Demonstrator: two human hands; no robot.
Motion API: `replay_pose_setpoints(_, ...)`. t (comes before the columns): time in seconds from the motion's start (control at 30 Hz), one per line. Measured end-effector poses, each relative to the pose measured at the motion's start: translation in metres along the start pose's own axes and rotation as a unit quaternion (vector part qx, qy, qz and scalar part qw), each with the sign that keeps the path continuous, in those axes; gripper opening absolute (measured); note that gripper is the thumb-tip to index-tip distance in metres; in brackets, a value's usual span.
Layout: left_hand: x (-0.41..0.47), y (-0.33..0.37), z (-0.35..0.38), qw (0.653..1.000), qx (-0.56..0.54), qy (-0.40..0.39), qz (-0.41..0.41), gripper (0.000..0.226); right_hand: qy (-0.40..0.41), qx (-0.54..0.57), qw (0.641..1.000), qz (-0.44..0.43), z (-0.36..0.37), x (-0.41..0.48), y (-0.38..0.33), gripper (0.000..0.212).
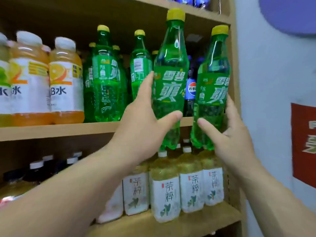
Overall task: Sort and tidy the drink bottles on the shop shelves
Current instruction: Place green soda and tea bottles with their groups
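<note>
My left hand (145, 120) grips a green soda bottle (171, 65) with a yellow cap, held upright in front of the middle shelf (59, 130). My right hand (229, 137) holds a second green soda bottle (213, 82) close to the shelf's right side panel. Both bottle bases hang below the shelf edge, in the air. Several more green bottles (106, 79) stand on the shelf behind. A blue cola bottle (190, 89) shows between the two held bottles.
Orange juice bottles (66, 82) fill the shelf's left part. Pale tea bottles (165, 190) stand on the lower shelf under my hands, dark bottles (35, 170) to their left. A blue wall with a red sign (304, 144) lies to the right.
</note>
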State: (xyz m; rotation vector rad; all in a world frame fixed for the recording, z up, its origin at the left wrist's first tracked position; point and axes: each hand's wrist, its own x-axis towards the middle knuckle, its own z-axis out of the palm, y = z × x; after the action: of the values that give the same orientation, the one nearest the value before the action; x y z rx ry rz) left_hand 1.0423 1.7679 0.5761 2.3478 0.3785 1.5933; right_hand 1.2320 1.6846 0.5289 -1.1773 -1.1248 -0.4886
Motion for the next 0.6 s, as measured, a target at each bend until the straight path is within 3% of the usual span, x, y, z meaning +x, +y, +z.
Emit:
replay_pose_setpoints(0.13,0.062,0.020,0.016,0.999,-0.027,0.015,-0.009,0.096,0.001,0.044,0.999,-0.003,0.006,0.058,0.012,0.082)
replay_pose_setpoints(0.2,0.082,0.021,0.028,0.999,-0.010,0.017,-0.029,0.096,-0.010,0.059,0.998,0.022,0.012,0.080,0.018,0.088)
replay_pose_setpoints(0.27,0.095,0.019,0.042,0.999,0.031,0.011,-0.038,0.095,-0.023,0.060,0.997,0.040,0.021,0.096,0.020,0.078)
replay_pose_setpoints(0.4,0.104,0.013,0.061,0.990,0.123,-0.001,-0.073,0.096,-0.024,0.039,0.998,0.042,0.034,0.117,0.023,0.076)
replay_pose_setpoints(0.6,0.110,0.000,0.072,0.980,0.167,0.021,-0.103,0.097,-0.032,-0.029,0.997,0.061,0.047,0.117,0.038,0.077)
